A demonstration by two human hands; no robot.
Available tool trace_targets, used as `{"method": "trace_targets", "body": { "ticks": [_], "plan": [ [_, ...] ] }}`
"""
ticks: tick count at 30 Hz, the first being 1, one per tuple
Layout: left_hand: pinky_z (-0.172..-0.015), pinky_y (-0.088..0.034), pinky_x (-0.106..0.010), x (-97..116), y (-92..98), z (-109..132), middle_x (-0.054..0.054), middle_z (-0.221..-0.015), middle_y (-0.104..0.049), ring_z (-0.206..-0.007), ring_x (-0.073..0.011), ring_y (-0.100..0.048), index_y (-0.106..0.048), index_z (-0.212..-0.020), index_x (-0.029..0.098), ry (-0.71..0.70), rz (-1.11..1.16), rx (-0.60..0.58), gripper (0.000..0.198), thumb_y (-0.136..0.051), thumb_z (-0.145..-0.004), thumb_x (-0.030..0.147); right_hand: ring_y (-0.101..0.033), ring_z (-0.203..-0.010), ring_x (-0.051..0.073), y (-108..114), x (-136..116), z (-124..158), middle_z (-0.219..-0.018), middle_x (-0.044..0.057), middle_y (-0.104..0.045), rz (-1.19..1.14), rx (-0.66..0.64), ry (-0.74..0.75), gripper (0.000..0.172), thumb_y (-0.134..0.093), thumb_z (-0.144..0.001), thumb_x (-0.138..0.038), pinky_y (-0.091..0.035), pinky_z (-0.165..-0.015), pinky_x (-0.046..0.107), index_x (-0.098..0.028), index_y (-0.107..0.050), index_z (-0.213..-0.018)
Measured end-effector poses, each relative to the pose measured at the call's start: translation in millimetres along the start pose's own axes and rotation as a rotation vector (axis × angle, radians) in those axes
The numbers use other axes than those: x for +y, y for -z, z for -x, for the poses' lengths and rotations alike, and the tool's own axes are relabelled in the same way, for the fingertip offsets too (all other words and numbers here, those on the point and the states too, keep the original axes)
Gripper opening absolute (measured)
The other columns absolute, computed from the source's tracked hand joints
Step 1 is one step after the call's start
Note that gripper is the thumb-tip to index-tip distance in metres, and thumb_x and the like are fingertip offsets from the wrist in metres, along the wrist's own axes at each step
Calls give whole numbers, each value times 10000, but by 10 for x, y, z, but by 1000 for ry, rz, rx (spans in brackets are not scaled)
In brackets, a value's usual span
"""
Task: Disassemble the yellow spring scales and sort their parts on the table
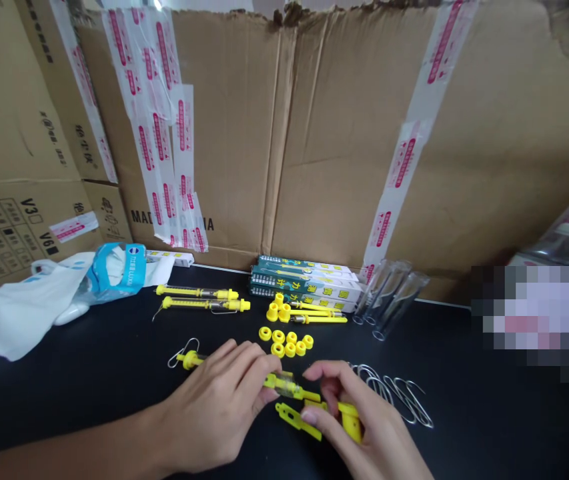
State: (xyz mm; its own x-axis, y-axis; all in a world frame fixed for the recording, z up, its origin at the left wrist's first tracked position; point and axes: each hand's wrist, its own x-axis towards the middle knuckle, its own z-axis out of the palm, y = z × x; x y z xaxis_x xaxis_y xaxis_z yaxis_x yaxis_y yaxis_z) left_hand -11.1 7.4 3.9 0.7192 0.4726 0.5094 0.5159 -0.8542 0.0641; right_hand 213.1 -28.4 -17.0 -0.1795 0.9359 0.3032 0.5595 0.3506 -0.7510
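Yellow-ended tube (288, 384) sits gripped by left fingers (249, 365); right fingers (337, 377) curl over yellow pieces (351, 423), hold unclear.

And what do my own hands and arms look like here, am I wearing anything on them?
Your left hand and right hand are both bare: no gloves, and no rings that I can see. The left forearm shows no sleeve, watch or bracelet. The right forearm is mostly cut off by the frame, so I can't tell about a sleeve there.
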Motion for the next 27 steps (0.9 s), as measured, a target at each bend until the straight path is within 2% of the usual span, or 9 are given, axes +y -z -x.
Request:
{"method": "trace_targets", "body": {
  "ticks": [2,4,7,15,20,23,27],
  "plan": [
    [-747,-506,-387,13,8,4,-75,-950,-662,-819,-231,-630,-522,-1109,135,-28,-26,10,218,-328,-1020,179,-618,-641,130,0,-28,-12,-741,-41,-599,3,-20,40,143,-612,-907,-347,-508,-626,198,-264,-610,-1023],
    [-781,-502,-394,27,19,6,-70,-947,-670,-829,-230,-640,-538,-1118,136,-64,-66,22,247,-315,-1028,193,-627,-652,127,5,-60,-31,-776,-31,-639,6,-30,100,97,-603,-918,-347,-509,-640,198,-257,-631,-942],
    [-814,-490,-396,43,27,10,-67,-946,-682,-849,-228,-654,-563,-1139,139,-120,-130,44,294,-295,-1038,201,-632,-655,127,13,-79,-51,-773,-29,-668,16,-32,144,122,-628,-909,-357,-507,-658,201,-250,-650,-854],
    [-804,-469,-402,41,-16,47,-72,-914,-688,-827,-239,-653,-601,-1151,117,-164,-248,91,276,-368,-1024,195,-670,-694,147,13,-51,-53,-793,-19,-722,-29,-32,42,173,-607,-919,-376,-501,-643,218,-256,-701,-836],
    [-774,-456,-403,59,-15,19,-71,-880,-701,-781,-241,-650,-614,-1135,94,-211,-334,147,242,-428,-1011,189,-692,-694,155,0,-76,-53,-837,-15,-756,-15,-28,20,155,-615,-905,-376,-531,-666,225,-270,-724,-935],
    [-764,-455,-395,73,-13,8,-63,-878,-706,-771,-235,-653,-622,-1119,102,-203,-343,173,244,-424,-1016,200,-666,-600,148,-6,-107,-30,-780,-12,-752,1,20,15,184,-599,-910,-387,-526,-606,227,-260,-729,-884],
    [-793,-472,-393,60,-13,29,-57,-922,-714,-818,-232,-670,-618,-1125,123,-143,-329,147,262,-391,-1029,213,-655,-600,154,89,-154,-50,-764,-4,-741,11,85,27,191,-638,-878,-401,-506,-563,236,-244,-712,-798]
  ]
}}
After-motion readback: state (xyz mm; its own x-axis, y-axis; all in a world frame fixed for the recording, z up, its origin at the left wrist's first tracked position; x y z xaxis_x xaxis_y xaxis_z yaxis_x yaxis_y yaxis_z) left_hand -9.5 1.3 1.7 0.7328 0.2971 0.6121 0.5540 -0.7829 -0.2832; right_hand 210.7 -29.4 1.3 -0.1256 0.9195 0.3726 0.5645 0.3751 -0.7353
